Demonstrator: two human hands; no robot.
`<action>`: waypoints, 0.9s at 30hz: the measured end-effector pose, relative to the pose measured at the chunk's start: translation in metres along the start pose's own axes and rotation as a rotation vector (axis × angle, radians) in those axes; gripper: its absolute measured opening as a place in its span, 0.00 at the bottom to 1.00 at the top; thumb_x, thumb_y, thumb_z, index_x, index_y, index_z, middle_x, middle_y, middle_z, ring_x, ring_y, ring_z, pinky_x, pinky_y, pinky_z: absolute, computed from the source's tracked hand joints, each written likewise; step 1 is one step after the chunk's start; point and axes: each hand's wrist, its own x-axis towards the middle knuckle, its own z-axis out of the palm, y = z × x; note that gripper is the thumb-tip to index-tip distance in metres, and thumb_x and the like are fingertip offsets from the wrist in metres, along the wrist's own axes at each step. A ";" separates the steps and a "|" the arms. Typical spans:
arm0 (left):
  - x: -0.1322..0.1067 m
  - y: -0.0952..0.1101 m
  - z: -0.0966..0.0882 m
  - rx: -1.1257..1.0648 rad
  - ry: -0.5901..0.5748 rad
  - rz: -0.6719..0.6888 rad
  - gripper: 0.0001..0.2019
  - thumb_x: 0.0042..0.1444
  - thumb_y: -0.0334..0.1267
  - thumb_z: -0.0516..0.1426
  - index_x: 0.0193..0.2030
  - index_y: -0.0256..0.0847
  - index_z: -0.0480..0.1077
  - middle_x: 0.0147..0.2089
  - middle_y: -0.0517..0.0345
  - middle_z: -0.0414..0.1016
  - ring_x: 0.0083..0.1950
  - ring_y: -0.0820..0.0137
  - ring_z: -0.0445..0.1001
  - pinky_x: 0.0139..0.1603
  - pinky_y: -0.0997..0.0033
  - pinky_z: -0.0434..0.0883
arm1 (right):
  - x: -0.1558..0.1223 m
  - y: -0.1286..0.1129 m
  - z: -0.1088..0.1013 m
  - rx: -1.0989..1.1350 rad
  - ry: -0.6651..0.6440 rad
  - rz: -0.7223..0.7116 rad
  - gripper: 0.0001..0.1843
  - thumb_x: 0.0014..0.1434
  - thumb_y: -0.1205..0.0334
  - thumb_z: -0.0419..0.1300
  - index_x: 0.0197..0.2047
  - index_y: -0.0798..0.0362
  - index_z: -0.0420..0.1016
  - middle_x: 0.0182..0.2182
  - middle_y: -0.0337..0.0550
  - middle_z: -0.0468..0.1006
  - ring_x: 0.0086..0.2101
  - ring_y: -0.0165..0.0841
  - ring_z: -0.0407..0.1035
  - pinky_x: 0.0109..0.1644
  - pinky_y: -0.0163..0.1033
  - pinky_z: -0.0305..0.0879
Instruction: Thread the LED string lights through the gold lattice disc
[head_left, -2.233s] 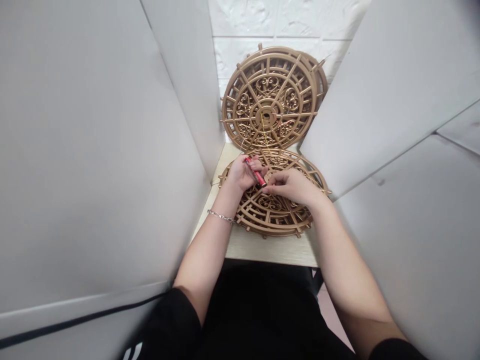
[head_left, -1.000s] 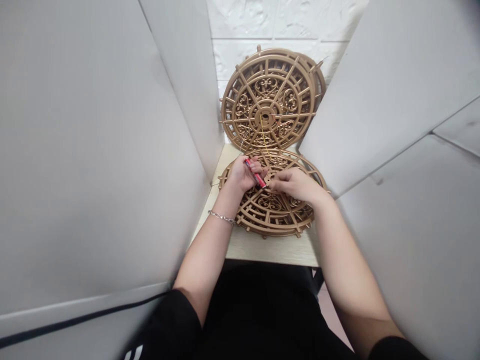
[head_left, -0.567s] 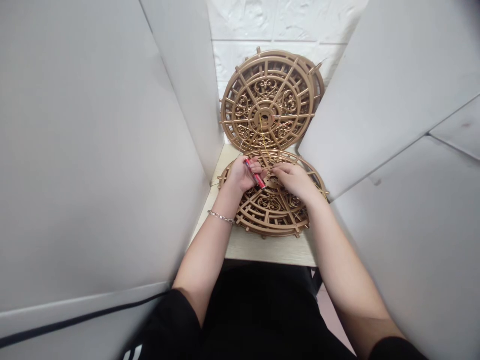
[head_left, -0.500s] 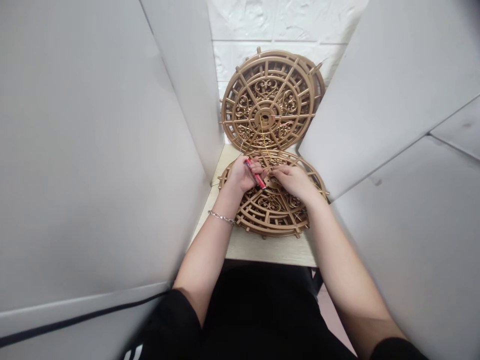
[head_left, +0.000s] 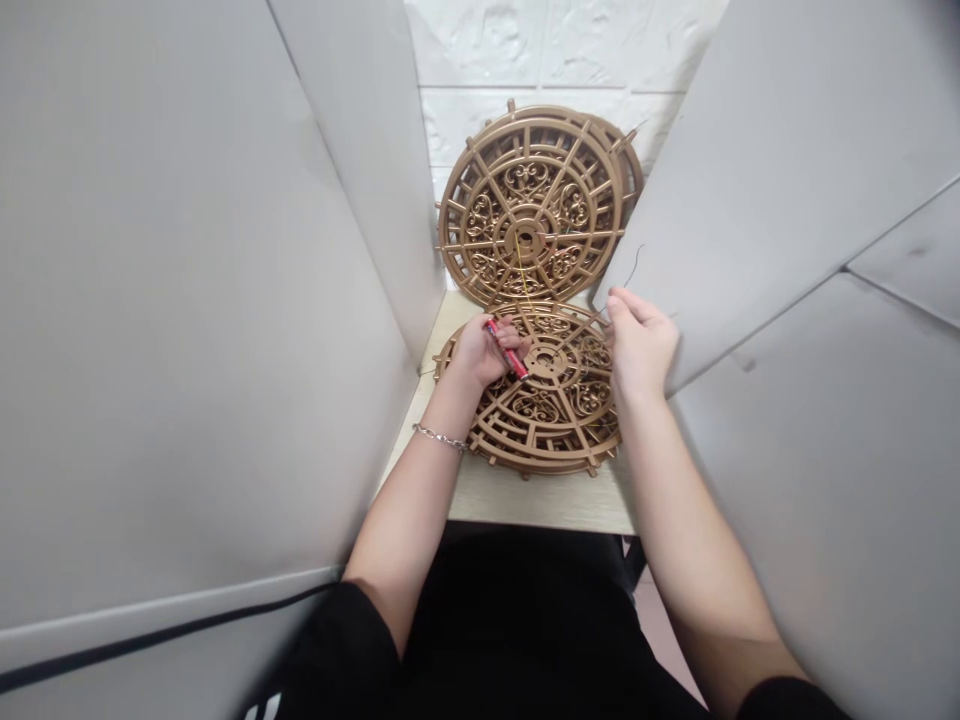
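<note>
My left hand is closed around a short red stick with a silvery end; its exact kind is unclear. It rests over the left part of a round gold openwork disc lying flat on the table. My right hand is raised beyond the disc's right side, thumb and fingertips pinched on a thin wire. One dark, curved end sticks up above the fingertips. A fine line runs from the hand down toward the disc's hub.
More gold discs lean together against the white brick-patterned wall. A yellow strand hangs from their hub. Grey panels close in on the left and the right. The pale tabletop shows in front.
My right hand has moved from the flat disc's hub up and to the right, drawing the wire with it. My left hand stays in place with the red stick.
</note>
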 end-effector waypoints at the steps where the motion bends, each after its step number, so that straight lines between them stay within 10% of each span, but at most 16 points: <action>1: 0.000 0.000 0.000 -0.001 0.000 0.000 0.11 0.55 0.31 0.41 0.25 0.37 0.59 0.13 0.68 0.50 0.13 0.81 0.54 0.24 0.74 0.67 | 0.000 -0.001 0.000 0.019 0.078 -0.020 0.21 0.53 0.53 0.52 0.45 0.55 0.72 0.38 0.47 0.75 0.38 0.33 0.70 0.40 0.42 0.68; 6: 0.001 0.000 -0.001 -0.006 -0.006 0.003 0.11 0.55 0.31 0.41 0.25 0.37 0.59 0.13 0.68 0.50 0.13 0.80 0.54 0.22 0.75 0.65 | -0.002 -0.011 0.002 0.180 0.222 -0.055 0.17 0.50 0.55 0.57 0.43 0.52 0.70 0.37 0.43 0.74 0.40 0.31 0.70 0.47 0.43 0.66; 15: 0.002 0.000 -0.003 -0.021 -0.021 -0.013 0.11 0.55 0.32 0.41 0.24 0.38 0.56 0.13 0.68 0.50 0.13 0.80 0.54 0.24 0.75 0.67 | -0.008 -0.024 0.002 0.407 -0.189 -0.005 0.16 0.46 0.47 0.61 0.32 0.50 0.72 0.26 0.38 0.72 0.28 0.28 0.67 0.34 0.38 0.67; 21: 0.005 0.001 -0.005 -0.026 -0.032 0.002 0.10 0.55 0.32 0.41 0.25 0.37 0.57 0.13 0.67 0.51 0.13 0.80 0.55 0.19 0.79 0.62 | -0.019 -0.042 -0.002 0.121 -0.666 0.024 0.12 0.45 0.52 0.63 0.28 0.52 0.76 0.22 0.38 0.73 0.25 0.27 0.65 0.30 0.35 0.61; 27: 0.001 0.001 0.000 -0.078 -0.020 -0.040 0.10 0.55 0.32 0.41 0.25 0.37 0.57 0.13 0.67 0.51 0.13 0.81 0.55 0.21 0.79 0.64 | -0.022 -0.046 0.000 -0.152 -0.835 -0.038 0.09 0.45 0.57 0.62 0.28 0.54 0.77 0.26 0.40 0.75 0.28 0.29 0.66 0.33 0.36 0.60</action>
